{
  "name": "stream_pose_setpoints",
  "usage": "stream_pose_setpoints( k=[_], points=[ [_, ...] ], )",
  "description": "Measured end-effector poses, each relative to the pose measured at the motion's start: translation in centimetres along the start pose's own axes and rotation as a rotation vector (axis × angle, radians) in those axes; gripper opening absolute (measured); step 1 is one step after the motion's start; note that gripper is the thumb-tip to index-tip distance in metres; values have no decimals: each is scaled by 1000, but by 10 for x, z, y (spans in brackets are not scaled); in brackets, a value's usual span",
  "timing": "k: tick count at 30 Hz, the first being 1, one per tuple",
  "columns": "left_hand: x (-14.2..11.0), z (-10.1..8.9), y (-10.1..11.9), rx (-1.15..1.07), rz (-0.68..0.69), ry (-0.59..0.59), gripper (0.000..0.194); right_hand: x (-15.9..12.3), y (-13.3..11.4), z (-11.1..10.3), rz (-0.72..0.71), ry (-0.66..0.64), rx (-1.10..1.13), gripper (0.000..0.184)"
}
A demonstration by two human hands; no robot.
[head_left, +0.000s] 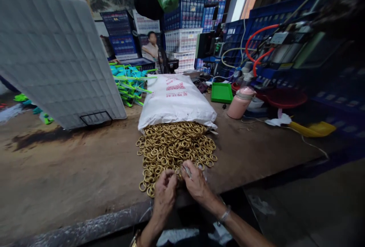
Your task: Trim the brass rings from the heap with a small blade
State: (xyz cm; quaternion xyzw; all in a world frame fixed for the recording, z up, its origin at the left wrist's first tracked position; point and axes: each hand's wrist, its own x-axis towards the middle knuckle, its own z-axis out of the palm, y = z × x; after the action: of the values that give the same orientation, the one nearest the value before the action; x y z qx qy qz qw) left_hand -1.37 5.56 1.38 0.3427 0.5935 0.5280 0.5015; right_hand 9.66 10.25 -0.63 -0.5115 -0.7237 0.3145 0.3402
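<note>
A heap of small brass rings [175, 146] spills from the open mouth of a white sack [175, 100] lying on the worn brown table [71, 171]. My left hand [164, 195] is at the near edge of the heap, fingers curled and pinched on rings. My right hand [196, 182] is beside it, closed around a small shiny metal piece and rings; what exactly it holds is too small to name. The two hands nearly touch at the fingertips.
A large grey quilted panel [57, 57] leans at the left. A pink bottle [239, 102], a green tray [221, 92], a red bowl [285, 97] and a yellow scoop [313, 128] lie at the right. Blue and white crates [182, 30] stack behind, where another person [151, 47] sits.
</note>
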Motion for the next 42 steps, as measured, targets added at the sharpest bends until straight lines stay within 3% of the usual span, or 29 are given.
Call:
stream_pose_setpoints(
  k=[4, 10, 15, 22, 27, 34, 42],
  points=[
    [7, 0, -8, 75, 157, 21, 26, 2, 6, 2, 45, -63, 109, 26],
    [17, -8, -16, 513, 415, 35, 20, 23, 22, 4, 116, -232, 166, 34],
    [18, -9, -17, 599, 453, 55, 21, 31, 31, 8, 223, -291, 220, 35],
    [22, -6, -17, 484, 446, 50, 18, 28, 11, 12, 185, -262, 309, 31],
    [24, -5, -12, 185, 284, -104, 27, 22, 2, 11, 146, -153, 315, 18],
    [32, -6, -22, -13, -14, -268, 40, 18, -1, 5, 147, -98, 302, 16],
    [18, 4, 2, -15, 13, -271, 33, 16, -13, -19, 137, -114, 391, 19]
  ],
)
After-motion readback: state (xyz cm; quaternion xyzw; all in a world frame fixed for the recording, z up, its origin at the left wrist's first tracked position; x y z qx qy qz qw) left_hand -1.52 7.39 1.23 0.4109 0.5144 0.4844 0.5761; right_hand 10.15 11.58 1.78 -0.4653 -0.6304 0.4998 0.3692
